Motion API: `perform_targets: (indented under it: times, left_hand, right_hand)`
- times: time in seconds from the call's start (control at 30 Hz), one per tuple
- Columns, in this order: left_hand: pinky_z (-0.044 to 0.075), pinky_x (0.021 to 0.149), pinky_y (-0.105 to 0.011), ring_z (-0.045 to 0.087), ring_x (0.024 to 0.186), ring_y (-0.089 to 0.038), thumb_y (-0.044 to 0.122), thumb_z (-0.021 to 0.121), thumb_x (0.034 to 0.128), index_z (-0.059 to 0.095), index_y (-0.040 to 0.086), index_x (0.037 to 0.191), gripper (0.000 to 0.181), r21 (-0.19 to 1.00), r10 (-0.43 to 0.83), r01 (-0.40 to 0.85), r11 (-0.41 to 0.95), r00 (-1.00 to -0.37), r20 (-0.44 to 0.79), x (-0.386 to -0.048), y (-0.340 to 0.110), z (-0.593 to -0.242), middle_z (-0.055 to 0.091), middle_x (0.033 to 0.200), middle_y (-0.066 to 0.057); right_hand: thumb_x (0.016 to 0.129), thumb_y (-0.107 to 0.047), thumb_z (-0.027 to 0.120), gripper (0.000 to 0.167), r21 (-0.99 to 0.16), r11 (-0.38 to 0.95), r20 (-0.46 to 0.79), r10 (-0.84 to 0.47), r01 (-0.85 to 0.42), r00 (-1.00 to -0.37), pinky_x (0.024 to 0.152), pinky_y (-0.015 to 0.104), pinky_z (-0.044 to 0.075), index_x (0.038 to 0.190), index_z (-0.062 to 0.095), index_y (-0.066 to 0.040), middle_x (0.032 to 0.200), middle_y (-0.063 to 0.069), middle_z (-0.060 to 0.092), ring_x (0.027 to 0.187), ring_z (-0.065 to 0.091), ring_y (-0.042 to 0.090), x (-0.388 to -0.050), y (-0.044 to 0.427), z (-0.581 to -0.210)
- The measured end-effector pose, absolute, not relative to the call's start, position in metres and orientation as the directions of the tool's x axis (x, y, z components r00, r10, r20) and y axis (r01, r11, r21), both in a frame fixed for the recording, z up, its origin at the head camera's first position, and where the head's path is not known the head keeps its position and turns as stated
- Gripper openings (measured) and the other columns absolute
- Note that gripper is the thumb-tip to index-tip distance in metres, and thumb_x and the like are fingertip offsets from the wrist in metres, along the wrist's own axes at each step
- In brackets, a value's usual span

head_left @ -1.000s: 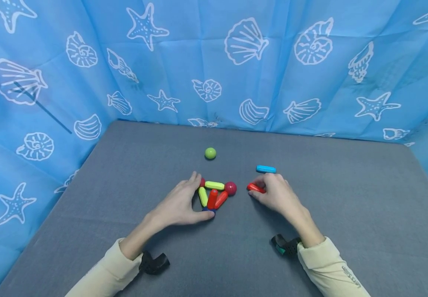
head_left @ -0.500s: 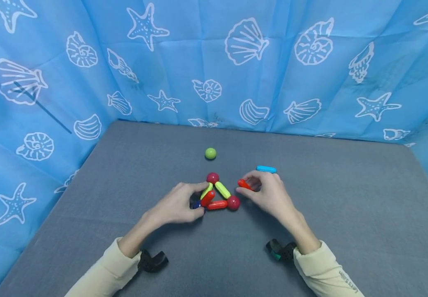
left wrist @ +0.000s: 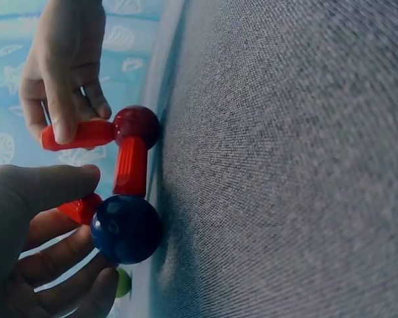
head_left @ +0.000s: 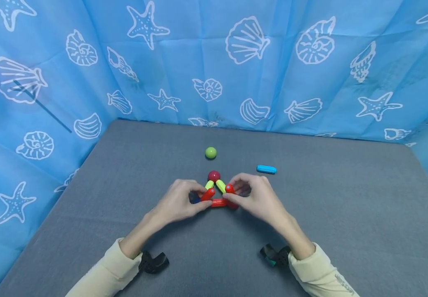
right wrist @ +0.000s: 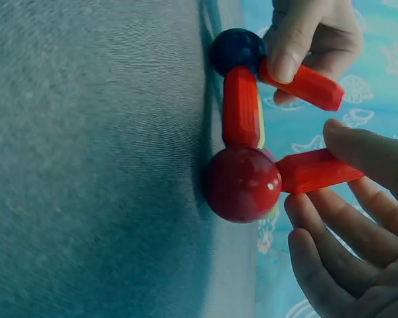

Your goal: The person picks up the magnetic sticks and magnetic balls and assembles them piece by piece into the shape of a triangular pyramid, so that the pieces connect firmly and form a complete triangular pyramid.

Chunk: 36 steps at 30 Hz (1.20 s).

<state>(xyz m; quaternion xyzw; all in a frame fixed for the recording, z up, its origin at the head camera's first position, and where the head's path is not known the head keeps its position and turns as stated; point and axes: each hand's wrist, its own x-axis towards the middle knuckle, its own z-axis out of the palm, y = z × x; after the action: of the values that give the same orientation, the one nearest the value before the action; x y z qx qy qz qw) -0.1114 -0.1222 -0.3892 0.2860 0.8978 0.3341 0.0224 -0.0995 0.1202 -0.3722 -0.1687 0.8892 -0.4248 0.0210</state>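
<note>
A triangle of magnetic building sticks and balls lies on the table in the head view, with yellow-green sticks (head_left: 221,186) meeting at a dark red ball (head_left: 214,176) at the back. Its front side is a red stick (left wrist: 131,167) between a blue ball (left wrist: 126,229) and another dark red ball (right wrist: 243,184). My left hand (head_left: 179,201) pinches an upright, leaning red stick (right wrist: 305,87) joined to the blue ball. Between thumb and fingers, my right hand (head_left: 261,200) holds another red stick (right wrist: 318,171), whose end touches the front dark red ball.
Behind the triangle a green ball (head_left: 211,153) lies on the grey table (head_left: 329,198). A light blue stick (head_left: 266,169) rests beyond my right hand. A blue shell-patterned curtain (head_left: 214,62) rises along the table's back and left edges.
My left hand has turned the triangle, bringing its red side to the front. The right hand has moved left and set its red stick against the front dark red ball.
</note>
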Motion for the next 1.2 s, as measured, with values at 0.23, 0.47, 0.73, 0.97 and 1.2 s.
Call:
perform_targets:
  times: [0.23, 0.47, 0.73, 0.97, 1.2]
  left_hand:
    - [0.056, 0.072, -0.025, 0.064, 0.076, -0.011, 0.022, 0.083, 0.0860, 0.079, 0.010, 0.101, 0.020, 0.618, 0.518, 0.491, 0.614, -0.841, 0.154, -0.112, -0.121, -0.390, 0.075, 0.086, 0.001]
    - [0.055, 0.071, -0.024, 0.063, 0.075, -0.011, 0.023, 0.083, 0.0857, 0.079, 0.010, 0.102, 0.021, 0.609, 0.508, 0.490, 0.623, -0.846, 0.161, -0.113, -0.121, -0.391, 0.075, 0.085, 0.001]
    - [0.051, 0.068, -0.019, 0.061, 0.074, -0.010, 0.023, 0.083, 0.0854, 0.079, 0.009, 0.102, 0.022, 0.607, 0.488, 0.475, 0.637, -0.858, 0.160, -0.111, -0.119, -0.392, 0.074, 0.085, 0.000]
    - [0.050, 0.068, -0.019, 0.061, 0.073, -0.010, 0.023, 0.084, 0.0849, 0.079, 0.008, 0.103, 0.024, 0.603, 0.480, 0.473, 0.643, -0.862, 0.165, -0.111, -0.119, -0.393, 0.073, 0.086, -0.001]
    - [0.052, 0.068, -0.020, 0.061, 0.073, -0.010, 0.023, 0.084, 0.0850, 0.078, 0.008, 0.102, 0.023, 0.604, 0.482, 0.478, 0.638, -0.860, 0.171, -0.110, -0.118, -0.393, 0.073, 0.086, -0.001]
  right_hand:
    - [0.083, -0.015, 0.086, 0.027, -0.762, 0.573, 0.119, -0.331, -0.300, -0.936, 0.078, 0.032, 0.062, 0.105, 0.071, -0.009, 0.091, 0.003, 0.077, 0.079, 0.070, 0.009, -0.099, 0.117, -0.374]
    - [0.084, -0.018, 0.085, 0.029, -0.746, 0.587, 0.129, -0.336, -0.314, -0.933, 0.074, 0.031, 0.061, 0.109, 0.074, -0.010, 0.096, 0.003, 0.078, 0.079, 0.071, 0.011, -0.099, 0.113, -0.377]
    - [0.084, -0.020, 0.085, 0.031, -0.710, 0.620, 0.146, -0.335, -0.334, -0.931, 0.067, 0.020, 0.054, 0.112, 0.075, -0.010, 0.095, 0.003, 0.078, 0.078, 0.069, 0.010, -0.099, 0.108, -0.379]
    - [0.085, -0.022, 0.085, 0.031, -0.702, 0.635, 0.140, -0.323, -0.324, -0.936, 0.063, 0.020, 0.052, 0.112, 0.075, -0.010, 0.097, 0.003, 0.078, 0.079, 0.070, 0.012, -0.098, 0.106, -0.379]
    - [0.084, -0.023, 0.085, 0.032, -0.692, 0.645, 0.142, -0.319, -0.324, -0.937, 0.060, 0.019, 0.051, 0.113, 0.075, -0.011, 0.097, 0.004, 0.078, 0.078, 0.069, 0.013, -0.098, 0.104, -0.378]
